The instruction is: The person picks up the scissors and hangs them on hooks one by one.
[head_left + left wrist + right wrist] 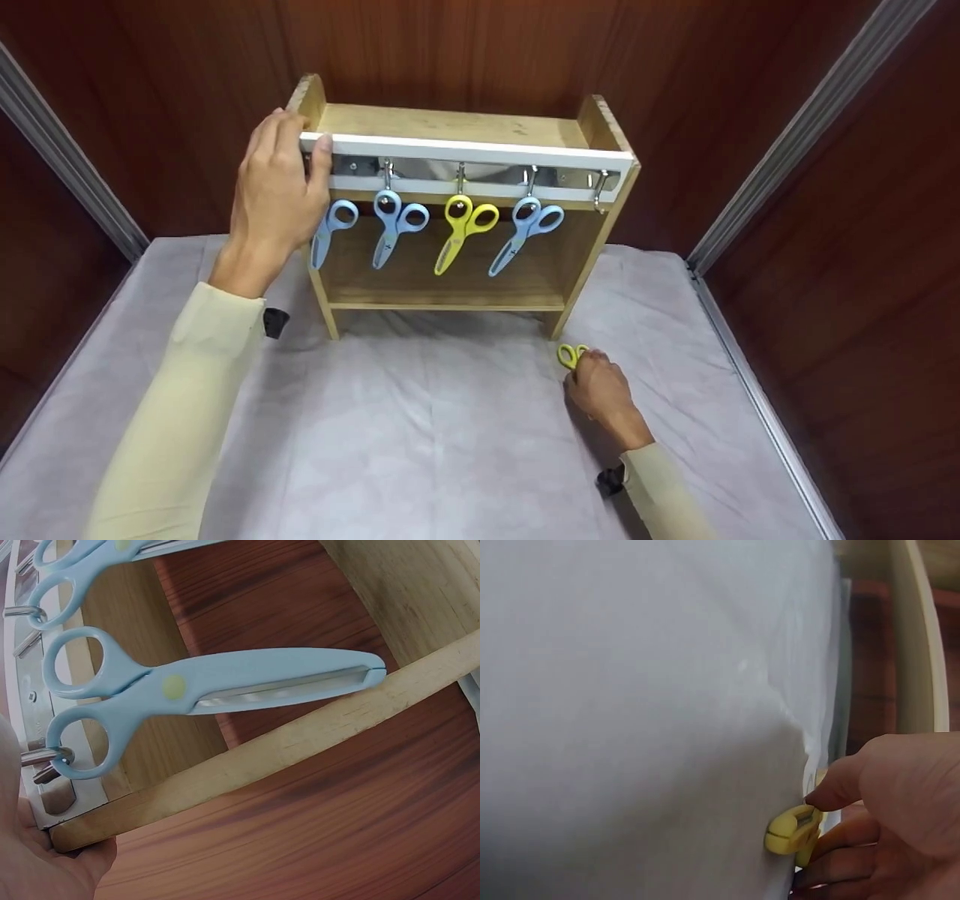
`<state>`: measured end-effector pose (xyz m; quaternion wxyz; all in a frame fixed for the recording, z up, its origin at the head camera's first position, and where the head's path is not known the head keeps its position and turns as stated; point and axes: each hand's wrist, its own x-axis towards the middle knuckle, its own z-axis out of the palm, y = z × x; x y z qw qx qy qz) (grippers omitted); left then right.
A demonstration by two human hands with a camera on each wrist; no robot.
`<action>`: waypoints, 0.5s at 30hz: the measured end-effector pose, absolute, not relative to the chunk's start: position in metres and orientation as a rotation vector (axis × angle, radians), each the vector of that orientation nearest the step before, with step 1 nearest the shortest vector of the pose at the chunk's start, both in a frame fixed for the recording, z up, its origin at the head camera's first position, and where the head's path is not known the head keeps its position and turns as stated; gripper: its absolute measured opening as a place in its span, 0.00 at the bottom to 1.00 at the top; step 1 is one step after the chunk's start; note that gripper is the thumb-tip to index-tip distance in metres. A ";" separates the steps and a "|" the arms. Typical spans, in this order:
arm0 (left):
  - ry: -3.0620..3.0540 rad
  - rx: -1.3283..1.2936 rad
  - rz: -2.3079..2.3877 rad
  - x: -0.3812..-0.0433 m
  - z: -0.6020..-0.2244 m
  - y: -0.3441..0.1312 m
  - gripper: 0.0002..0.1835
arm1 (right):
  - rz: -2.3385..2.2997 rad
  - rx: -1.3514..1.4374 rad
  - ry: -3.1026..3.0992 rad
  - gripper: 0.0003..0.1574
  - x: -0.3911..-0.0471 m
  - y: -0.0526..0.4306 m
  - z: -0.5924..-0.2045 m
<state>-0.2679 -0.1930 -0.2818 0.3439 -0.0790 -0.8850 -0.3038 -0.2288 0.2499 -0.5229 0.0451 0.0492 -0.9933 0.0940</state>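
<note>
My left hand (277,187) grips the upper left corner of a wooden shelf rack (450,124), thumb over the front of its white hook rail (465,150). Three light-blue scissors hang from the rail by their finger loops, the leftmost pair (277,664) just below that hand. Between the other two blue pairs hangs a yellow pair of scissors (451,244). Down by the rack's right foot, my right hand (604,390) pinches another pair of yellow scissors (784,834) at the cloth. Its loops point toward the rack; the hand hides the blades in the head view.
At the right end of the rail is a metal hook (601,191). The rack stands upright on a wrinkled pale grey cloth (420,435). Dark red-brown wood panels (465,45) rise behind and on both sides, with metal strips (757,390) along their edges.
</note>
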 end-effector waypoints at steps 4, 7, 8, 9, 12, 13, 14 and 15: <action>-2.300 -0.193 -0.788 -0.267 -0.282 -0.194 0.31 | 0.308 0.156 -3.028 0.13 -0.230 0.252 -0.523; -2.293 -0.193 -0.786 -0.268 -0.282 -0.194 0.31 | 0.313 0.166 -3.021 0.13 -0.231 0.253 -0.523; -2.284 -0.198 -0.785 -0.268 -0.282 -0.194 0.31 | 0.309 0.167 -3.019 0.13 -0.231 0.253 -0.523; -2.276 -0.204 -0.785 -0.269 -0.283 -0.194 0.30 | 0.306 0.165 -3.018 0.13 -0.231 0.254 -0.523; -2.251 -0.222 -0.784 -0.270 -0.283 -0.192 0.30 | 0.311 0.158 -3.005 0.14 -0.233 0.254 -0.522; -2.247 -0.225 -0.785 -0.271 -0.284 -0.192 0.29 | 0.316 0.159 -3.000 0.15 -0.233 0.254 -0.522; -2.244 -0.226 -0.787 -0.271 -0.284 -0.192 0.29 | 0.321 0.160 -2.997 0.15 -0.234 0.255 -0.522; -2.249 -0.224 -0.790 -0.271 -0.285 -0.192 0.29 | 0.330 0.161 -2.999 0.15 -0.234 0.255 -0.522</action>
